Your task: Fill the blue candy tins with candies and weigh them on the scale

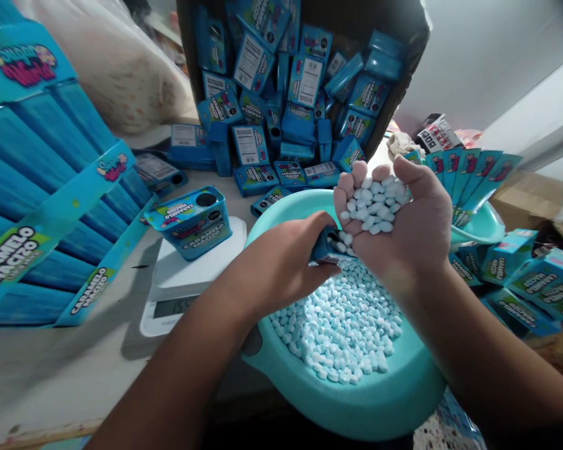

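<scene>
My left hand (295, 256) grips a small blue candy box (323, 245), tilted, its opening turned toward my other palm. Several candies sit at that opening. Cupped palm up, my right hand (415, 231) holds a heap of pale blue candies (375, 203), its lower edge beside the box. Both hands are over a turquoise bowl (356, 419), where many loose candies (338, 325) lie. To the left, another blue candy box (194, 222) with a round hole on top rests on a white kitchen scale (169, 284). The scale's display is partly hidden by my left forearm.
A cardboard box (415, 37) full of blue candy boxes lies tipped at the back, with several spilled in front. A tall blue display carton (37, 169) stands at the left, near a plastic bag (117, 56). More blue boxes (535, 275) are stacked at the right.
</scene>
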Available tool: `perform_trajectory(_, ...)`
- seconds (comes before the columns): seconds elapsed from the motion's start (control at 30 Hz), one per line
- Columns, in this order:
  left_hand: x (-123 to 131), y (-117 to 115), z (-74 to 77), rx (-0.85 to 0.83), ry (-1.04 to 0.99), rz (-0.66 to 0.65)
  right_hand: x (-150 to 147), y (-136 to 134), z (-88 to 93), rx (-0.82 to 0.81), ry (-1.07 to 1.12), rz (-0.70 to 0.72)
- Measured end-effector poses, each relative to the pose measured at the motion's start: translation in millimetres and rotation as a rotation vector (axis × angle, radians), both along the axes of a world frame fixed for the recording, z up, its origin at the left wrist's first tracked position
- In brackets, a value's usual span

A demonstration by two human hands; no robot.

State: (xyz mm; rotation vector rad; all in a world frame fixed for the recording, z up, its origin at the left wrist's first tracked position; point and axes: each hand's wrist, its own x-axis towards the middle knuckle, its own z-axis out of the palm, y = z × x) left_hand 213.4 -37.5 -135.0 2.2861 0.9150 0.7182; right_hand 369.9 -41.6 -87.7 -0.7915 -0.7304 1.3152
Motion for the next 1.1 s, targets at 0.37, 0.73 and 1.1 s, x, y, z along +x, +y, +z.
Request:
perform_trajectory(0.37, 2.4, 0.1, -0.7, 0.005, 0.032, 0.025, -1.5, -2.8, 3.7, 0.017, 0.014, -0.026)
perform_trajectory(0.73, 2.7, 0.7, 0.7, -0.034, -0.011, 0.032, -4.8, -2.1, 1.7, 0.08, -0.01, -0.058)
perform_trajectory(1.1, 3.8, -0.4, 1.0, -0.034, 0.008, 0.035, -5.7, -5.2, 4.7, 0.031, -0.019, -0.03)
